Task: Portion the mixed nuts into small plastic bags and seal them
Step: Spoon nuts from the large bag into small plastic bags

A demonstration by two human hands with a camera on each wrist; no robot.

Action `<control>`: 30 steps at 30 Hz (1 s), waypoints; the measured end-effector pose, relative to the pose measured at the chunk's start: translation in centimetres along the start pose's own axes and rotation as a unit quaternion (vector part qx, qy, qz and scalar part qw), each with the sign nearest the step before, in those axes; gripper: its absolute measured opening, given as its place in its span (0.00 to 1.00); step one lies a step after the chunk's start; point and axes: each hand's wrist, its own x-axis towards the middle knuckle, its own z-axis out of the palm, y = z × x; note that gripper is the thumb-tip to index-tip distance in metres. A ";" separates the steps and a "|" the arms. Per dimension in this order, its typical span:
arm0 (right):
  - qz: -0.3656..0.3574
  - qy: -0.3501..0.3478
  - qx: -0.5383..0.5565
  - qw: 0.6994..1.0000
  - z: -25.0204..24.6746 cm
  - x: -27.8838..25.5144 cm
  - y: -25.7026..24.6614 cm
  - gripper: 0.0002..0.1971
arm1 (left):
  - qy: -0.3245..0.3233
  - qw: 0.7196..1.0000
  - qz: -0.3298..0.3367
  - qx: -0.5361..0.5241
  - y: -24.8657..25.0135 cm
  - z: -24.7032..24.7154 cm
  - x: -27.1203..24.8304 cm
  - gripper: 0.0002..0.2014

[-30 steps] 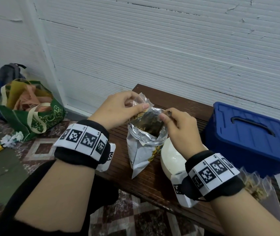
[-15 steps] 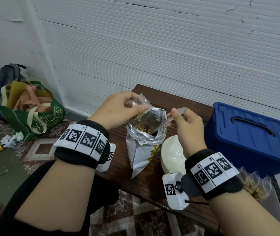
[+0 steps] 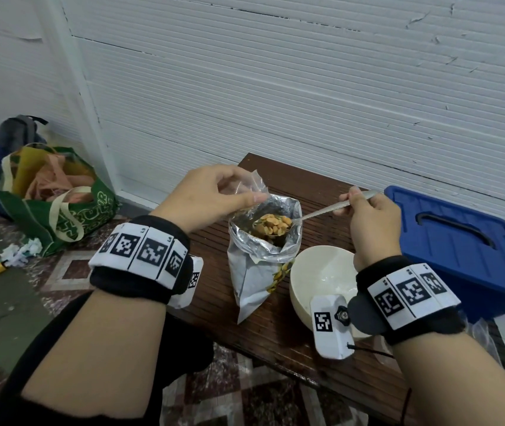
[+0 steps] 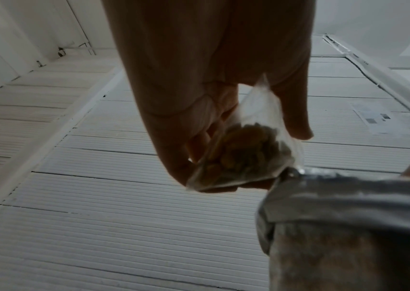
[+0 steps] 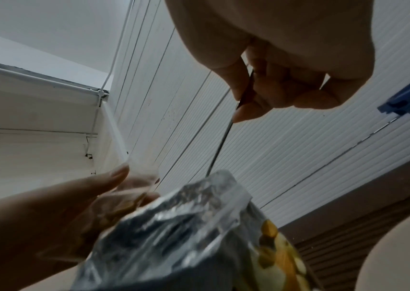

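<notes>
A silver foil bag of mixed nuts (image 3: 257, 265) stands open on the brown table (image 3: 279, 333). My left hand (image 3: 214, 198) pinches a small clear plastic bag (image 3: 249, 187) at the foil bag's left rim; the left wrist view shows this small bag (image 4: 243, 155) with some nuts in its bottom. My right hand (image 3: 368, 222) grips the handle of a metal spoon (image 3: 322, 212). The spoon's bowl, heaped with nuts (image 3: 274, 229), sits just above the foil bag's mouth. In the right wrist view the spoon's handle (image 5: 220, 147) runs down behind the foil bag (image 5: 173, 236).
A cream bowl (image 3: 322, 278) stands right of the foil bag, under my right wrist. A blue lidded bin (image 3: 466, 250) sits at the table's right. Clear bags with nuts (image 3: 487, 336) lie at the right edge. A green tote (image 3: 54, 207) and backpack are on the floor at left.
My right hand has drawn back and up from inside the foil bag, lifting the spoon out loaded with nuts. My left hand has kept its hold on the small bag.
</notes>
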 end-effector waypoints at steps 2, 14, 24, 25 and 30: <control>-0.003 0.012 0.003 1.000 -0.4 0.6 -0.6 0.13 | -0.005 1.000 0.001 0.011 0.0 -0.1 -0.1 0.13; -0.063 0.018 -0.005 0.998 -0.5 1.5 -3.7 0.15 | -0.010 0.998 0.017 0.067 -0.1 1.3 0.4 0.21; -0.092 -0.039 -0.019 0.995 1.2 0.8 -3.9 0.13 | 0.000 0.997 0.026 0.075 -0.3 1.9 0.5 0.24; -0.100 -0.049 -0.012 0.994 1.3 0.7 -4.1 0.13 | 0.002 0.997 0.027 0.069 -0.2 2.0 0.5 0.23; -0.146 -0.107 0.038 0.983 1.4 0.0 -4.3 0.12 | 0.016 0.999 0.019 0.034 -0.3 2.3 0.6 0.21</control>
